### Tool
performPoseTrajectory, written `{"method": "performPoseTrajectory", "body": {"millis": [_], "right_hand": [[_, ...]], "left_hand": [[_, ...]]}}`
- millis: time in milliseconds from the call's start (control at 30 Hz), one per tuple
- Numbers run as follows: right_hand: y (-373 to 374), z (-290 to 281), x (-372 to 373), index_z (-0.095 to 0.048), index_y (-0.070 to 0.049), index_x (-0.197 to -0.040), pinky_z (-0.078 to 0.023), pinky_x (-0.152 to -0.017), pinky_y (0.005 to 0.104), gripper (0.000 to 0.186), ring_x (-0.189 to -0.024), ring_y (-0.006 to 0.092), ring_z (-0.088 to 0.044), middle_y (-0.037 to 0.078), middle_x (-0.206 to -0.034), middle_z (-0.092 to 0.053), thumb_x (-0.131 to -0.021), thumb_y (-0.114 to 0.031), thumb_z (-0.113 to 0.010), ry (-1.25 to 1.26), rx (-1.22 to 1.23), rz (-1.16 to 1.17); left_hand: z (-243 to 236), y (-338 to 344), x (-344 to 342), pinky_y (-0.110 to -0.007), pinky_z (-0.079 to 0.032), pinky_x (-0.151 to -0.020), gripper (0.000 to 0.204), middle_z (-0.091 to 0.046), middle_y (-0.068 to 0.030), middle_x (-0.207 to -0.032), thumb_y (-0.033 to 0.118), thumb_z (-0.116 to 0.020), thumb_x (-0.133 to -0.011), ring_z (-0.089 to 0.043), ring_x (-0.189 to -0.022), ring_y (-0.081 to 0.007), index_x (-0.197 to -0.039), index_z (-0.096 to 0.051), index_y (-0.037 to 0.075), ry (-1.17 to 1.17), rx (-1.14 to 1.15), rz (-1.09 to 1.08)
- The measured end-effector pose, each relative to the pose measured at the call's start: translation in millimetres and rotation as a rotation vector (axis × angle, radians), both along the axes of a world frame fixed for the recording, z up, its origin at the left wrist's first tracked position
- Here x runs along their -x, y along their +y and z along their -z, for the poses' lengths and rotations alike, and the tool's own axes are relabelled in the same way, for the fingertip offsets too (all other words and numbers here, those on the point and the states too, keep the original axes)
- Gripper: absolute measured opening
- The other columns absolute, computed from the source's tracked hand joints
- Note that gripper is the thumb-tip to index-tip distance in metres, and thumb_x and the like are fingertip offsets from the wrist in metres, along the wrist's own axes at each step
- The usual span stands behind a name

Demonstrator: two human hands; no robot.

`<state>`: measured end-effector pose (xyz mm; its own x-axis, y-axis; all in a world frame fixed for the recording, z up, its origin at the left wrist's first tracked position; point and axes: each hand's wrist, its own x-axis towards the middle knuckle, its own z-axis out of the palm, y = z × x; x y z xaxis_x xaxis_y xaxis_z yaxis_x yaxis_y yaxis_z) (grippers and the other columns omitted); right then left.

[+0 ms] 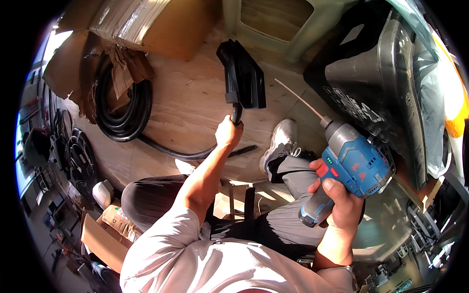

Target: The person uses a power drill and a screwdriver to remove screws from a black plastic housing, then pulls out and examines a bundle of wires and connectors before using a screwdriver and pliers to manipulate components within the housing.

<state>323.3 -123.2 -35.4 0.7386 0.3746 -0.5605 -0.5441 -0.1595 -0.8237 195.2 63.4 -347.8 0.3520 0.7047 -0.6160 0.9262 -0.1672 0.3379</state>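
Observation:
My left hand (228, 133) is closed around the neck of a thick black cable, right where it enters a black EV charging connector (245, 75). The connector is held out ahead of me above the floor. From it the cable (171, 152) runs left, past my forearm, to a large coil (124, 117). In my right hand (342, 202) is a blue and grey cordless impact driver (354, 158), gripped by its handle. Its long thin bit (298, 97) points up and left, toward the connector but apart from it. Small green lights glow on the driver's side.
Cardboard boxes (171, 29) stand at the far left behind the coil. A pale plastic stool (288, 46) is at the far middle. On the right is a black bin (366, 73) with a bag beside it. An open carton (102, 244) sits at my left.

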Motion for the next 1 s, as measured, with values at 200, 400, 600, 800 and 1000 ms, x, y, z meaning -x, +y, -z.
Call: {"method": "performPoseTrajectory", "body": {"millis": [200,400,600,800,1000], "right_hand": [[8.0,-2.6,1.5,-0.055,0.006,-0.123,-0.058,-0.067,0.0323,0.046,-0.08,0.0208,-0.067,0.02,-0.105,-0.066,-0.083,-0.012,-0.068,0.007,0.009,-0.014],[1.6,-2.8,9.4,-0.058,0.005,-0.122,-0.055,-0.065,0.0302,0.044,-0.069,0.0188,-0.066,0.018,-0.103,-0.069,-0.083,-0.012,-0.068,-0.013,-0.007,0.013],[9.6,-8.2,21.3,-0.062,0.002,-0.118,-0.054,-0.062,0.03,0.043,-0.066,0.0175,-0.066,0.017,-0.099,-0.07,-0.08,-0.017,-0.07,-0.04,-0.09,-0.029],[25.1,-21.0,51.4,-0.06,0.003,-0.12,-0.056,-0.063,0.0304,0.058,-0.067,0.0185,-0.066,0.019,-0.099,-0.068,-0.072,-0.026,-0.073,-0.011,-0.258,-0.277],[54.6,-20.9,78.8,-0.057,0.003,-0.126,-0.058,-0.072,0.0323,0.056,-0.093,0.0224,-0.067,0.019,-0.11,-0.065,-0.078,-0.019,-0.075,0.104,-0.468,-0.533]], "left_hand": [[18.1,4.9,-9.3,-0.046,-0.054,-0.085,0.031,-0.071,-0.0204,-0.1,0.03,-0.065,-0.085,-0.068,-0.097,-0.0397,-0.104,-0.066,0.006,0.086,0.121,0.019],[-53.9,47.7,30.6,-0.031,-0.047,-0.057,0.022,-0.057,-0.0052,-0.063,0.021,-0.068,-0.082,-0.055,-0.057,-0.0157,-0.086,-0.057,0.003,-0.333,0.615,-0.083],[-160.8,98.4,100.9,-0.032,-0.051,-0.069,0.017,-0.06,-0.0075,-0.074,0.012,-0.068,-0.077,-0.061,-0.069,-0.0185,-0.085,-0.059,0.0,-0.603,0.914,-0.177],[-251.6,122.3,138.3,-0.032,-0.054,-0.069,0.028,-0.059,-0.0024,-0.081,0.016,-0.077,-0.087,-0.059,-0.07,-0.0121,-0.104,-0.057,0.004,-0.811,0.58,-0.238],[-267.8,149.3,185.2,-0.033,-0.044,-0.05,0.016,-0.049,-0.0056,-0.057,0.012,-0.066,-0.087,-0.05,-0.048,-0.0166,-0.083,-0.052,0.005,-0.93,0.651,-0.347]]}}
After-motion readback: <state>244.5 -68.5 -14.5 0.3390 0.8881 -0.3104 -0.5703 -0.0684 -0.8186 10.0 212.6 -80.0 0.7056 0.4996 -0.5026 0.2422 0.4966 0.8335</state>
